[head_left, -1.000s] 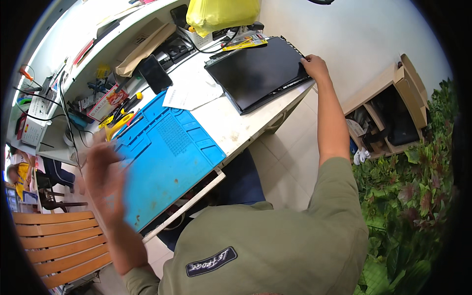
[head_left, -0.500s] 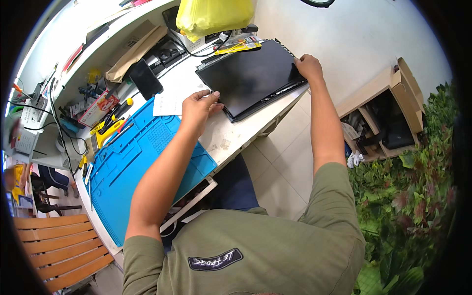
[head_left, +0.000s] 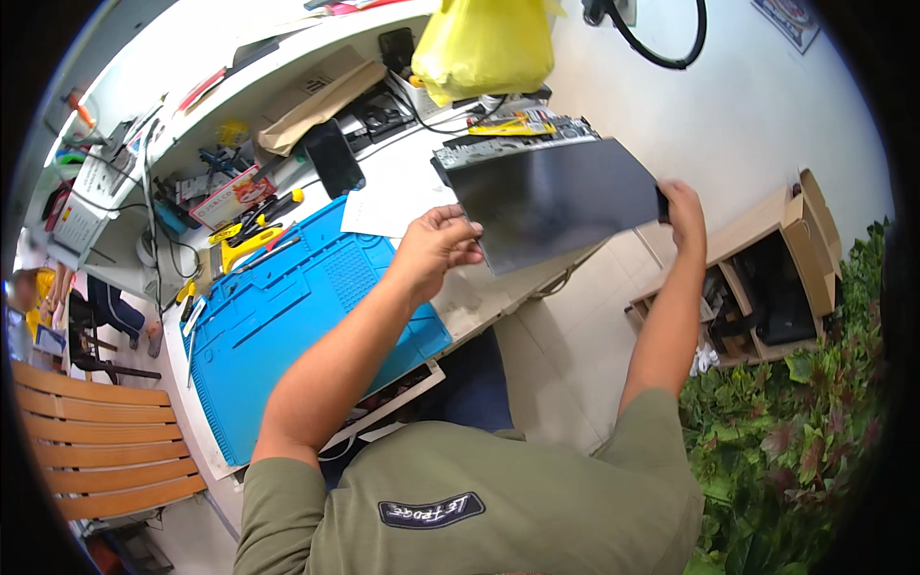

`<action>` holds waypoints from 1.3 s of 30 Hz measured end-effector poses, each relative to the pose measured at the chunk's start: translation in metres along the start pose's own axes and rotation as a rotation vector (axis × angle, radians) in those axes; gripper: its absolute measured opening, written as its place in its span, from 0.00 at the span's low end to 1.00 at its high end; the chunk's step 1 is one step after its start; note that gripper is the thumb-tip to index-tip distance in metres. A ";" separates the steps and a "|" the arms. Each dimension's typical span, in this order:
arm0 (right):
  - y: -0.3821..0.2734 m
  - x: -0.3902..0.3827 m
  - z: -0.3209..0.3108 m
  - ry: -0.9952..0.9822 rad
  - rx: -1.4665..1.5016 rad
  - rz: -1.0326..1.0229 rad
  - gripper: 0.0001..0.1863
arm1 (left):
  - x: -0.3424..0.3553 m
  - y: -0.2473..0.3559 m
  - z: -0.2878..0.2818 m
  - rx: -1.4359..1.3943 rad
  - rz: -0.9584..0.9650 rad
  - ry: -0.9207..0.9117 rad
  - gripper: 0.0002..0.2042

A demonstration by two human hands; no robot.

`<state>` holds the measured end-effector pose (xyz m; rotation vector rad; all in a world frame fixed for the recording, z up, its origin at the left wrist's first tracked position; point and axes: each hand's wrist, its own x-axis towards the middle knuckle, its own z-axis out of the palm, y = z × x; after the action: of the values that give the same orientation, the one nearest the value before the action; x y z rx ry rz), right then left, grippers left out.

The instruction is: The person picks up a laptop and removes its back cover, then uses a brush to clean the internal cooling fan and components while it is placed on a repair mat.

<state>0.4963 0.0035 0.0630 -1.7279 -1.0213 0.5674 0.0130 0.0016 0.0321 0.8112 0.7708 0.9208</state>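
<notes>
Dark panel point(head_left: 561, 203) between 2 hands

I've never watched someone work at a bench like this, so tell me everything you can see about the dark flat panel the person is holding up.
The dark panel is a thin, flat, roughly rectangular sheet, dark grey to black with a smooth, slightly glossy face. It is lifted off the white bench and tilted, hanging over the bench's edge. The left hand pinches its lower left corner; the right hand grips its right edge. Behind its top edge lies an opened device with exposed parts.
</notes>
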 end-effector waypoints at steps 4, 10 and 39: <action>-0.012 -0.086 -0.007 -0.048 0.482 0.045 0.13 | -0.040 0.015 0.000 0.032 -0.027 -0.080 0.28; -0.032 -0.207 0.052 -0.137 0.759 0.047 0.13 | -0.151 0.027 -0.073 0.088 0.030 0.047 0.33; -0.328 -0.140 0.324 -0.525 1.366 -0.230 0.16 | -0.161 0.233 -0.167 -0.039 0.842 0.079 0.29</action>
<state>0.0537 0.0992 0.2281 -0.2508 -0.7928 1.2167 -0.2773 -0.0122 0.1860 1.0907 0.4600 1.7161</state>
